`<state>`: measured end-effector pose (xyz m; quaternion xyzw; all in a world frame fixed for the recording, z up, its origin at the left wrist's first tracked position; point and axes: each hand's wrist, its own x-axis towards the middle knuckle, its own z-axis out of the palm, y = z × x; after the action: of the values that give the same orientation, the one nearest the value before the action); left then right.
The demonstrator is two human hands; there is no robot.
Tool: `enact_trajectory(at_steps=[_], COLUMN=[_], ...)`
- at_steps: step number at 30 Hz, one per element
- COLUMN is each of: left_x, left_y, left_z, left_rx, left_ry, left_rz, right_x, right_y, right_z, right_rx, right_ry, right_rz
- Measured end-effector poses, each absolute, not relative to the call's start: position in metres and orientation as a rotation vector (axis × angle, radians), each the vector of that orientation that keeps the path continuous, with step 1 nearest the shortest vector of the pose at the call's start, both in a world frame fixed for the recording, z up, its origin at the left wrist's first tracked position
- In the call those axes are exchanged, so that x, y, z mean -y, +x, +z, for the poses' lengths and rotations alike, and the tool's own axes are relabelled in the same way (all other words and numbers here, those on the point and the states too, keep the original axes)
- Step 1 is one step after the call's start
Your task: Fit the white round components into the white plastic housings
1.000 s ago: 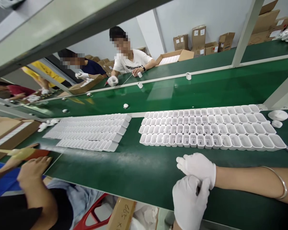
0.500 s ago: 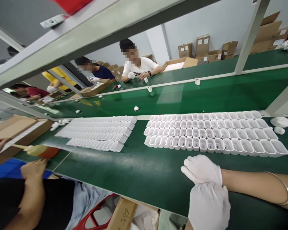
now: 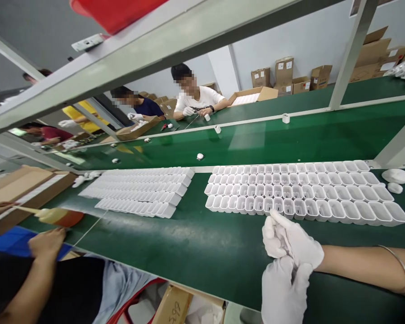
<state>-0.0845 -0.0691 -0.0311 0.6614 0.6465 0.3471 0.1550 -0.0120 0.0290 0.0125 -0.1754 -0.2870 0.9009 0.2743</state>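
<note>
Both my hands wear white cloth gloves and meet over the green table at the right. My right hand has its palm partly turned up, its fingers loosely bent and apart, and a silver bangle on the bare forearm; no object shows in it. From below, my left hand presses thumb and fingers against the heel of the right palm, gripping the glove there. Its fingertips are partly hidden. Just beyond stand rows of white plastic cups, open side up, some with a small dark slot in the base.
More rows of white cups stand to the left. A person's arm lies near a squeeze bottle and a cardboard box. A metal frame crosses above. Green belt lies behind, with people working beyond.
My right hand has turned its palm upward and its fingers have come apart. My left hand has slid from over the right wrist to the heel of the palm.
</note>
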Motion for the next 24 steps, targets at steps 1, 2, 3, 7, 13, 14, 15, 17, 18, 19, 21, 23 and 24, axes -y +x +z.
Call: enact_trajectory(at_steps=[1,2,3,7,13,14,15,17,18,19,21,23,24], left_x=[0.069,0.070,0.070,0.071,0.064,0.062,0.059,0.054,0.054,0.054,0.058,0.061,0.059], left_y=[-0.085,-0.086,-0.088,-0.092,-0.075,-0.074,-0.074,-0.083,-0.091,-0.102,-0.133,-0.172,-0.194], left_z=[-0.030,-0.029,-0.026,-0.009,0.001,0.000,-0.002,-0.007,-0.008,-0.007,0.001,0.019,0.029], left_rx=[-1.805,-1.764,-1.717,-1.301,-1.167,-1.189,-1.215,-1.289,-1.327,-1.359,-1.397,-1.432,-1.513], left_ry=[1.862,1.835,1.823,1.914,1.956,1.955,1.952,1.934,1.927,1.925,1.951,1.975,1.961], left_rz=[0.979,0.949,0.894,0.538,0.459,0.454,0.447,0.422,0.395,0.369,0.339,0.515,0.587], right_x=[-0.030,-0.030,-0.030,-0.024,-0.017,-0.018,-0.019,-0.021,-0.021,-0.021,-0.020,-0.019,-0.018], right_y=[-0.013,-0.014,-0.015,-0.018,-0.016,-0.017,-0.018,-0.022,-0.023,-0.024,-0.026,-0.025,-0.025], right_z=[0.011,0.012,0.014,0.032,0.022,0.017,0.013,0.007,0.007,0.007,0.011,0.015,0.016], right_rx=[0.785,0.804,0.824,1.022,1.450,1.438,1.401,1.310,1.276,1.249,1.231,1.265,1.296], right_ry=[-0.453,-0.450,-0.457,-0.495,-0.586,-0.645,-0.714,-0.821,-0.846,-0.869,-0.909,-0.949,-0.962], right_rz=[2.437,2.439,2.429,2.306,2.227,2.231,2.238,2.236,2.220,2.202,2.173,2.156,2.155])
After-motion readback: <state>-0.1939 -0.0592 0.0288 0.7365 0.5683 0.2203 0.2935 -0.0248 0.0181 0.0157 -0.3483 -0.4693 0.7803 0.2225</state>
